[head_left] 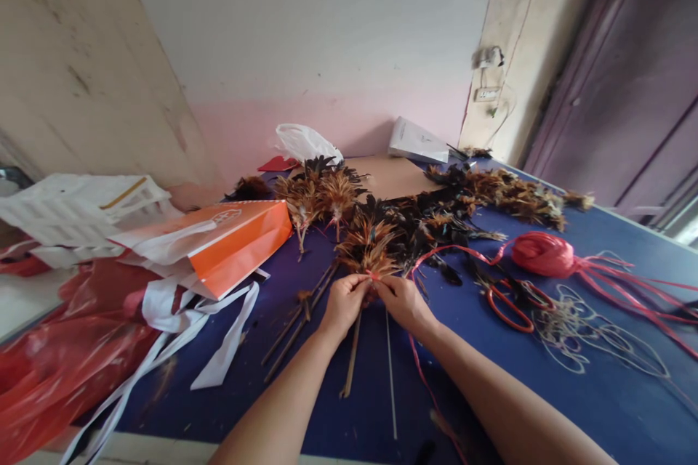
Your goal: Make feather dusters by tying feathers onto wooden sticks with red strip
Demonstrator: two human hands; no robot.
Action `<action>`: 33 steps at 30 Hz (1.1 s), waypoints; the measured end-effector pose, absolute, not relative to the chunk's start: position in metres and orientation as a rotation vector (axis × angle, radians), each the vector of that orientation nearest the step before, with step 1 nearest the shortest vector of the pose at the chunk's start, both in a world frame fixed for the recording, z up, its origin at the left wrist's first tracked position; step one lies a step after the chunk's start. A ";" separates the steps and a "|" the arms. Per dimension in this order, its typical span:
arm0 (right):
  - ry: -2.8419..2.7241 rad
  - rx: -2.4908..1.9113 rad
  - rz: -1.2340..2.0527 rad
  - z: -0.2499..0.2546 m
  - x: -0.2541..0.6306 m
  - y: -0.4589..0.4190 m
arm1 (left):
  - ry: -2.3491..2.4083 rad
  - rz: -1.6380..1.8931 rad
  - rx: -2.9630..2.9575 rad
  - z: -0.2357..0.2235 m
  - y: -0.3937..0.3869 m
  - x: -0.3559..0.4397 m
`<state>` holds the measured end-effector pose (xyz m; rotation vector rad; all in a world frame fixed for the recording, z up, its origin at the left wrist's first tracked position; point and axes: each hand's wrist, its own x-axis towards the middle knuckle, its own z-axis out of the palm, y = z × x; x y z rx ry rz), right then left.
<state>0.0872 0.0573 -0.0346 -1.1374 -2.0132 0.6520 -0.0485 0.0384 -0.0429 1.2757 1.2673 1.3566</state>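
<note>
A bunch of brown and black feathers (369, 245) is bound around a thin wooden stick (352, 360) that points toward me. At the feathers' base, my left hand (343, 303) is closed in a pinch on red plastic string (373, 275). Beside it, almost touching, my right hand (404, 303) pinches the same string from the other side. A strand runs from there to the red string ball (542, 254) on the right. Scissors with orange handles (510, 307) lie near that ball. Fingertips partly hide the binding.
Two feather bunches on sticks (337, 196) lie behind my hands, with loose feathers (507, 192) at the back right. Bare sticks (297, 323) rest left of my hands. An orange and white bag (240, 251) and red plastic (70, 349) occupy the left. Tangled thread (589, 327) lies right.
</note>
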 end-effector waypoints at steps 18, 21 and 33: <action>-1.979 -1.093 0.604 -0.031 0.093 0.057 | 1.238 1.380 1.296 -0.042 0.037 -0.048; -1.819 -1.042 0.719 -0.034 0.092 0.060 | 1.208 1.360 1.287 -0.037 0.035 -0.047; -1.494 -0.985 1.227 -0.042 0.084 0.064 | 1.171 1.340 1.303 -0.041 0.038 -0.049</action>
